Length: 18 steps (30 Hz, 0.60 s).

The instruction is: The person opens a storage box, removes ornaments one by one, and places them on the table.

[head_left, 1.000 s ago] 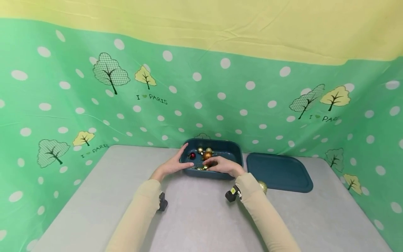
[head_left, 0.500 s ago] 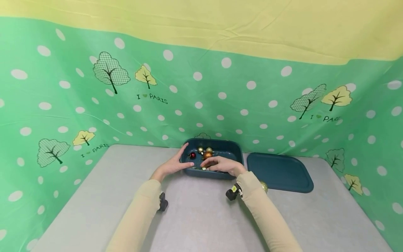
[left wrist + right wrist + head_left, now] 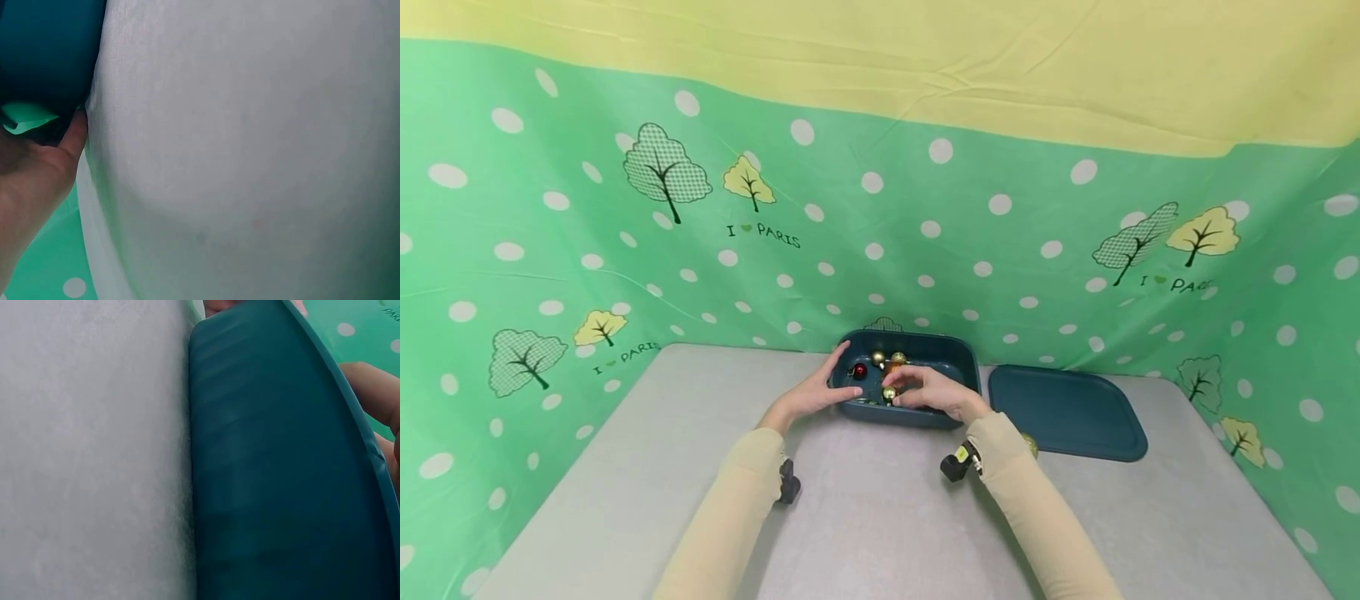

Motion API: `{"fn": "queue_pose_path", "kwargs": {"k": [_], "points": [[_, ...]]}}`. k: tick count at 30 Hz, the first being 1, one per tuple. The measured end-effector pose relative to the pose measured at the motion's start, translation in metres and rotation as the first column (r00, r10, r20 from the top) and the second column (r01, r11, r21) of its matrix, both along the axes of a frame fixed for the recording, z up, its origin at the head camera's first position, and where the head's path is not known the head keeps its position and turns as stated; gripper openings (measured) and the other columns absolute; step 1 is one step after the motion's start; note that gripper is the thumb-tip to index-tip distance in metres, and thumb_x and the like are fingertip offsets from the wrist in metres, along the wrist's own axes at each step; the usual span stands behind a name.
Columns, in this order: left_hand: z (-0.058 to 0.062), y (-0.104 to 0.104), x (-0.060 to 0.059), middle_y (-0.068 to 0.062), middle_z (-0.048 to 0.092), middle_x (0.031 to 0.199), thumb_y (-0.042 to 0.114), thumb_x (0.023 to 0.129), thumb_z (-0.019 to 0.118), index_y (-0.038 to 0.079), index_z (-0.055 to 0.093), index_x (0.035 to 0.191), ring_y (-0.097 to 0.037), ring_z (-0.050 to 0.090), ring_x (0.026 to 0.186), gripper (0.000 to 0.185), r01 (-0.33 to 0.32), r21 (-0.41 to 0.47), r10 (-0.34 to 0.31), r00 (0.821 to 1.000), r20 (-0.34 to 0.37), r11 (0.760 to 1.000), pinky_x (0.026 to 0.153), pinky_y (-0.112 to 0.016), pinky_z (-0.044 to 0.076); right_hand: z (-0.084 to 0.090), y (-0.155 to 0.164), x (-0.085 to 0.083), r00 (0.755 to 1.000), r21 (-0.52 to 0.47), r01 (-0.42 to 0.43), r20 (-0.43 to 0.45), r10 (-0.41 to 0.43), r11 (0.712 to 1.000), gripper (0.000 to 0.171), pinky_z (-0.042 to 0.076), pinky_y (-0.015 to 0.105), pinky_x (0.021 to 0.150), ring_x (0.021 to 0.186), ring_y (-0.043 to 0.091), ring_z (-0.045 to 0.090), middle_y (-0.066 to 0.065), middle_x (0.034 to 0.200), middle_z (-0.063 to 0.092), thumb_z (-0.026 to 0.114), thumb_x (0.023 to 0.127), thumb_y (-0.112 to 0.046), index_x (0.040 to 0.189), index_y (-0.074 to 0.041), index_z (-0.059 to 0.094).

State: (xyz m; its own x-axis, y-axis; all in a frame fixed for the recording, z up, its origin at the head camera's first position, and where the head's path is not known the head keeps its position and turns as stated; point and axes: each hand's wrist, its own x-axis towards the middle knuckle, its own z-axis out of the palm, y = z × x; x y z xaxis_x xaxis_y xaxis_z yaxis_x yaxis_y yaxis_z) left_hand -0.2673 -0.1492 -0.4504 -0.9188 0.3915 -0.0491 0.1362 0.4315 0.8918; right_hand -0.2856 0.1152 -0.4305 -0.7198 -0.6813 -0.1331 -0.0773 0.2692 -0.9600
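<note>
A dark blue rectangular box (image 3: 904, 417) stands at the table's back, with several small Christmas baubles inside. My left hand (image 3: 811, 393) holds its left end, thumb over the near rim and fingers spread along the side. In the left wrist view, part of that hand (image 3: 40, 169) shows against the box wall. Reaching in over the near rim, my right hand (image 3: 928, 390) pinches a small gold bauble (image 3: 889, 392) between thumb and fingers. A red bauble (image 3: 859, 371) lies at the left inside, and a gold one (image 3: 877, 357) farther back. An orange bauble (image 3: 895, 364) is partly hidden by my right fingers.
The box's blue lid (image 3: 1067, 414) lies flat on the grey table (image 3: 865, 517), right of the box. A larger gold glitter bauble (image 3: 1032, 445) sits partly behind my right sleeve. A green dotted curtain (image 3: 955, 275) hangs close behind the box.
My right fingers have shifted within the box and lifted a small gold bauble slightly from near the front wall. The orange bauble is now more covered. My left hand stays put.
</note>
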Motion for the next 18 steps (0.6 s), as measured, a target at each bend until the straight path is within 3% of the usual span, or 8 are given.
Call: {"fn": "queue_pose_path", "kwargs": {"k": [11, 18], "points": [[0.0, 0.001, 0.002, -0.014, -0.002, 0.16, 0.033, 0.09, 0.068, 0.024, 0.002, 0.157, -0.038, 0.004, 0.144, 0.095, -0.015, -0.004, 0.015, 1.0, -0.005, 1.0, 0.111, -0.059, 0.012, 0.001, 0.004, 0.006, 0.993, -0.133, 0.082, -0.069, -0.092, 0.988, 0.038, 0.053, 0.039, 0.086, 0.094, 0.021, 0.061, 0.015, 0.12, 0.054, 0.064, 0.091, -0.006, 0.126, 0.007, 0.054], [0.001, 0.0, 0.003, -0.015, -0.003, 0.16, 0.031, 0.09, 0.068, 0.025, 0.001, 0.157, -0.04, 0.003, 0.143, 0.095, -0.019, 0.0, 0.019, 1.0, 0.0, 1.0, 0.11, -0.061, 0.012, 0.02, 0.006, 0.022, 0.981, -0.144, 0.096, -0.152, -0.118, 0.985, 0.036, 0.052, 0.044, 0.086, 0.095, 0.025, 0.063, 0.02, 0.119, 0.058, 0.061, 0.093, -0.004, 0.126, 0.008, 0.054]]}}
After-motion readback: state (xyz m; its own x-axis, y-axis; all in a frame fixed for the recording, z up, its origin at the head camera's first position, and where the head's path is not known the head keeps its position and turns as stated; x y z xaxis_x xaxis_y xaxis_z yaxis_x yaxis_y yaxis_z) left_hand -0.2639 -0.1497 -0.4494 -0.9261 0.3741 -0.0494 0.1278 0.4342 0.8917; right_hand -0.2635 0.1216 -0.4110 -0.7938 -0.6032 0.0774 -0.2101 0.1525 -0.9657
